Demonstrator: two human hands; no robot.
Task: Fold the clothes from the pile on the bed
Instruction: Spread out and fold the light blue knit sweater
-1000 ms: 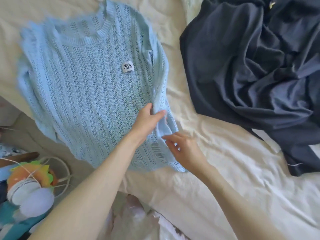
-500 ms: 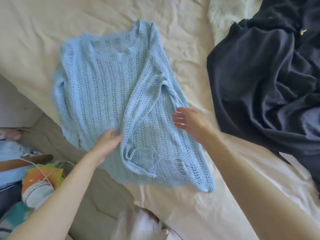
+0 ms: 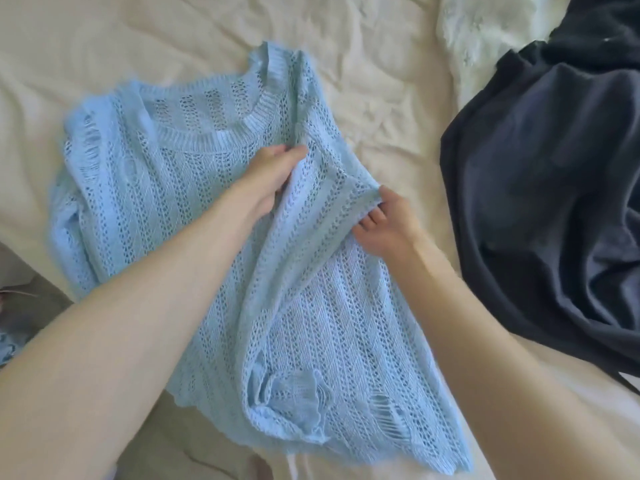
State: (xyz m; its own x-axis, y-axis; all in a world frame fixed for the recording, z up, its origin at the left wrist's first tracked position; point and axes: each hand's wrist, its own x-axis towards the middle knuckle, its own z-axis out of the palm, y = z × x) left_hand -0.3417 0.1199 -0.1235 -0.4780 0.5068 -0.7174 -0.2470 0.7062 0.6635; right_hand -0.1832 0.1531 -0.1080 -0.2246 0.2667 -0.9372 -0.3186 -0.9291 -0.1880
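Presently under inspection: one garment, two hands, one bed.
Garment: a light blue open-knit sweater with a ribbed round neckline lies on the cream, wrinkled bed sheet, neckline toward the far side, hem toward the viewer.
Knit: vertical bands of eyelet holes run down the body; laddered, distressed patches show at the left shoulder edge and near the hem on the right.
Lay: the left half lies flat; the right half is turned in over the body, forming a raised diagonal ridge from near the neckline down toward the hem.
Sleeve end: a bunched, frayed cuff sits on top of the fabric near the hem.
Left hand: the left hand lies on the middle of the sweater just below the neckline, fingers curled into the raised fold, gripping the knit.
Right hand: the right hand is at the sweater's right edge, thumb on top and fingers beneath, pinching the folded edge and lifting it slightly off the sheet.
Pile: a dark navy heap of crumpled smooth cloth lies on the bed to the right, near the sweater, not touching it.
Other: a pale fluffy textile shows at the far right corner, partly under the navy heap.
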